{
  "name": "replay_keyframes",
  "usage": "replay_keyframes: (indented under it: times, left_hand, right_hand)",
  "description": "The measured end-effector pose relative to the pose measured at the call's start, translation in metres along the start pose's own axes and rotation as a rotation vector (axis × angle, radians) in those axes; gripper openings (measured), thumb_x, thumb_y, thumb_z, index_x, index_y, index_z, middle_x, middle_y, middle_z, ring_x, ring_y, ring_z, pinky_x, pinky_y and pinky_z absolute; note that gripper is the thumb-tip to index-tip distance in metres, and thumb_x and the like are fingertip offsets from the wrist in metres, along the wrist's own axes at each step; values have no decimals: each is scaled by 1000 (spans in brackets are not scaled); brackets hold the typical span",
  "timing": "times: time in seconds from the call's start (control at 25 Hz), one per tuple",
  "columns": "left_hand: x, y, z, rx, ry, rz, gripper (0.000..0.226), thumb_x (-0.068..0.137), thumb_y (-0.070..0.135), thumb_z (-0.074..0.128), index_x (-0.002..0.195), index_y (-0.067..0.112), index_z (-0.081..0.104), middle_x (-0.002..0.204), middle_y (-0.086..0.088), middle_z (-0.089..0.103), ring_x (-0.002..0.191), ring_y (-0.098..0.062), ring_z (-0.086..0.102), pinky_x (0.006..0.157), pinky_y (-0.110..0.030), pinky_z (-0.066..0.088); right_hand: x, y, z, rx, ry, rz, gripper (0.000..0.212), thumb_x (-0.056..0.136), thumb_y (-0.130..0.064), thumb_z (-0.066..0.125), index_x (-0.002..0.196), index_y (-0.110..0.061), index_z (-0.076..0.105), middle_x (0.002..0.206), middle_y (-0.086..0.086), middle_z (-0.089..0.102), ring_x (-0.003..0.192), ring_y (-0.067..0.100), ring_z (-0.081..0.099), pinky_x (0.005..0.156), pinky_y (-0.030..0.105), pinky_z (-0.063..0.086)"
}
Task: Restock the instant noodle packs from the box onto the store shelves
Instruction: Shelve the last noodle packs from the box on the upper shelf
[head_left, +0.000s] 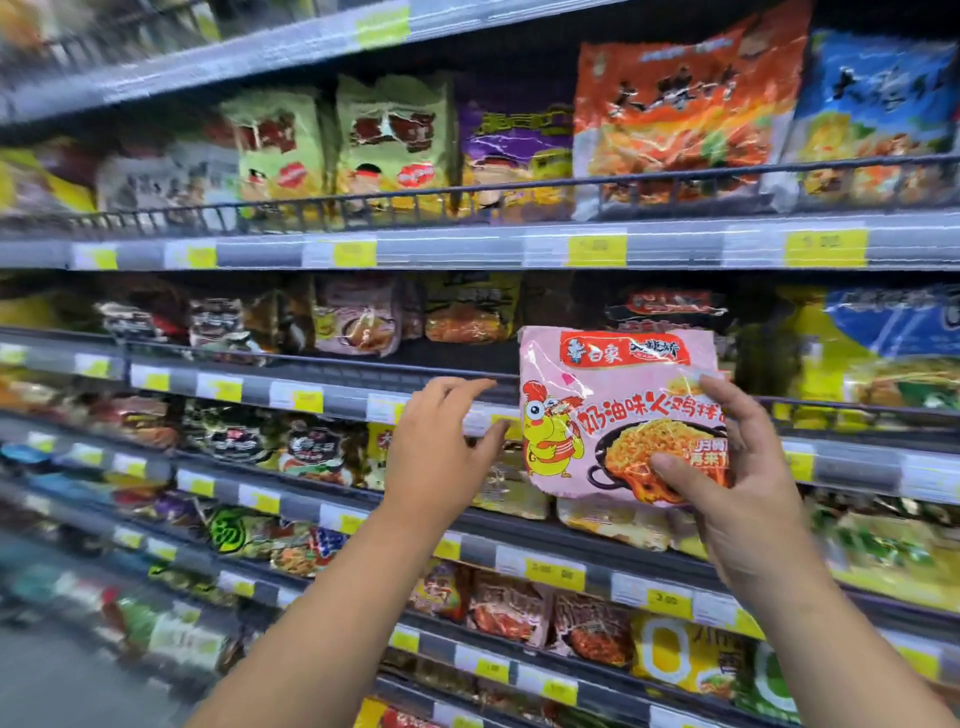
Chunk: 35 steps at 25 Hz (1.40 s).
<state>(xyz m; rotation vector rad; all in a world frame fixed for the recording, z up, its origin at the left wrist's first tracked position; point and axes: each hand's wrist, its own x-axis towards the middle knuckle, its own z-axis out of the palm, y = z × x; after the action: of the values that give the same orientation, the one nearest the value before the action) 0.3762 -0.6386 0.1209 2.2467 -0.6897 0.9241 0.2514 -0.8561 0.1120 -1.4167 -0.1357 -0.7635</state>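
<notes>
I've got the pink noodle pack (618, 415) pinched in my right hand (737, 478), thumb on its front, upright before the middle shelf (311, 400). My left hand (441, 447) hovers just left of it, fingers loosely spread, gripping nothing.

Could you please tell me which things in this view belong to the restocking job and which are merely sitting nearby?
In the job:
- pink noodle pack, held by the right hand
- left hand, open beside it
- shelf gap behind

Just nearby:
- green packs
- orange pack
- yellow price tags
</notes>
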Motion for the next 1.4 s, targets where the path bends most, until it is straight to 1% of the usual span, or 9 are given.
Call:
replay_keyframes:
  times: [0.12, 0.24, 0.32, 0.6, 0.72, 0.88, 1.12, 1.28, 1.4]
  left_hand:
    - [3, -55, -24, -3, -30, -40, 40, 87, 37, 66, 124, 24, 61, 114, 3, 59, 103, -19, 58, 85, -33, 51]
    - [10, -112, -47, 5, -38, -52, 39, 88, 37, 66, 124, 25, 60, 112, 4, 61, 103, -16, 57, 85, -32, 48]
    - [15, -147, -60, 5, -38, -62, 39, 87, 36, 68, 124, 26, 61, 111, 4, 61, 102, -17, 58, 84, -32, 48]
    - [27, -232, -94, -18, -83, -118, 40, 87, 39, 66, 125, 30, 59, 118, 7, 60, 107, -15, 57, 90, -34, 50]
    - [27, -251, -99, -32, -74, -122, 41, 87, 38, 67, 126, 29, 59, 117, 9, 59, 108, -14, 56, 91, -32, 49]
    - [31, -268, -101, -42, -51, -143, 41, 86, 38, 67, 125, 27, 60, 113, 10, 59, 106, -12, 55, 90, -30, 48]
    - [35, -279, -99, -65, -59, -161, 40, 87, 37, 67, 125, 30, 59, 105, 16, 50, 100, -10, 54, 86, -30, 48]
    - [36, -283, -95, -83, -70, -159, 40, 87, 39, 66, 125, 30, 59, 111, 13, 53, 106, -10, 53, 88, -28, 46]
    - [36, -285, -95, -95, -83, -155, 41, 87, 40, 66, 126, 29, 59, 115, 12, 54, 108, -9, 53, 90, -24, 43]
  right_hand:
    - [14, 19, 58, -15, -8, -5, 63, 63, -28, 81, 117, -48, 56, 121, -7, 64, 106, 15, 65, 85, 38, 56]
    - [33, 41, 120, -31, -7, -20, 63, 74, -1, 74, 116, -45, 55, 122, 0, 63, 100, 7, 65, 81, 25, 55]
    - [45, 53, 159, -45, -11, -10, 66, 78, 5, 72, 113, -48, 55, 120, -1, 63, 99, 9, 65, 79, 25, 55]
    - [86, 84, 270, -141, -29, -7, 63, 79, -2, 74, 108, -54, 53, 120, -1, 61, 105, 19, 64, 85, 41, 56]
    - [104, 89, 297, -195, -32, 12, 58, 79, -4, 75, 107, -49, 51, 120, -1, 59, 103, 15, 64, 81, 35, 58]
    - [126, 96, 323, -278, -15, 39, 47, 80, -10, 76, 111, -34, 51, 111, -6, 62, 100, 10, 62, 85, 29, 53]
    - [146, 96, 344, -347, 81, 31, 43, 81, -14, 75, 111, -27, 48, 99, -16, 57, 88, -2, 55, 70, 9, 40]
    - [161, 99, 353, -602, 60, 63, 41, 81, -19, 75, 112, -24, 49, 98, 6, 61, 87, 25, 58, 69, 30, 44]
    - [167, 103, 360, -871, -26, 76, 47, 84, -24, 71, 124, -17, 47, 94, 13, 60, 88, 34, 59, 66, 31, 41]
